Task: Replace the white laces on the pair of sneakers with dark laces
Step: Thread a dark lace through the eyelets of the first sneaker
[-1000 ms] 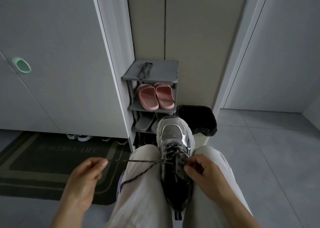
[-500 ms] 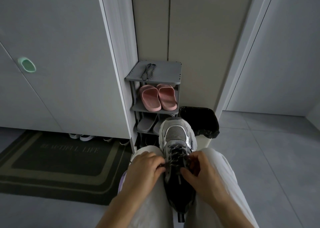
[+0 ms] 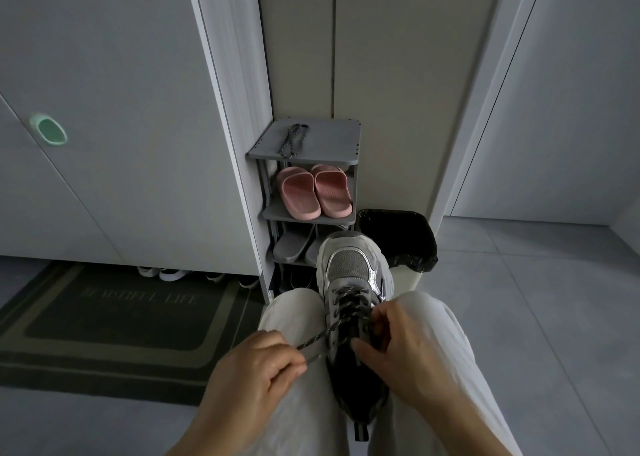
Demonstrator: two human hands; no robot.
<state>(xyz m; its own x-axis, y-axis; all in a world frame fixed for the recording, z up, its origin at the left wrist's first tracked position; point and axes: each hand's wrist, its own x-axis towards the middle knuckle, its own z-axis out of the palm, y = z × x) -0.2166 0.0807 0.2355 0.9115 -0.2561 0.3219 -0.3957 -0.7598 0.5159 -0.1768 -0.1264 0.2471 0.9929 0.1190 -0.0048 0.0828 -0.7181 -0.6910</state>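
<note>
A grey and silver sneaker (image 3: 349, 268) lies toe-away between my knees, partly laced with a dark speckled lace (image 3: 341, 322). My left hand (image 3: 256, 369) pinches the free end of that lace and holds it out to the left of the shoe. My right hand (image 3: 405, 355) grips the shoe's right side at the eyelets, thumb across the tongue. A second dark lace (image 3: 293, 140) lies coiled on top of the grey shoe rack (image 3: 332, 156). No white lace is in view.
The rack holds pink slippers (image 3: 313, 191) and grey slippers (image 3: 294, 244). A bin with a black bag (image 3: 398, 237) stands right of it. A dark doormat (image 3: 114, 320) lies to the left, with shoes (image 3: 166, 273) under the cabinet. Grey tiled floor spreads right.
One second ago my left hand held the lace stretched far left. It then came to the eyelets, and now it has drawn the lace out left again, closer in.
</note>
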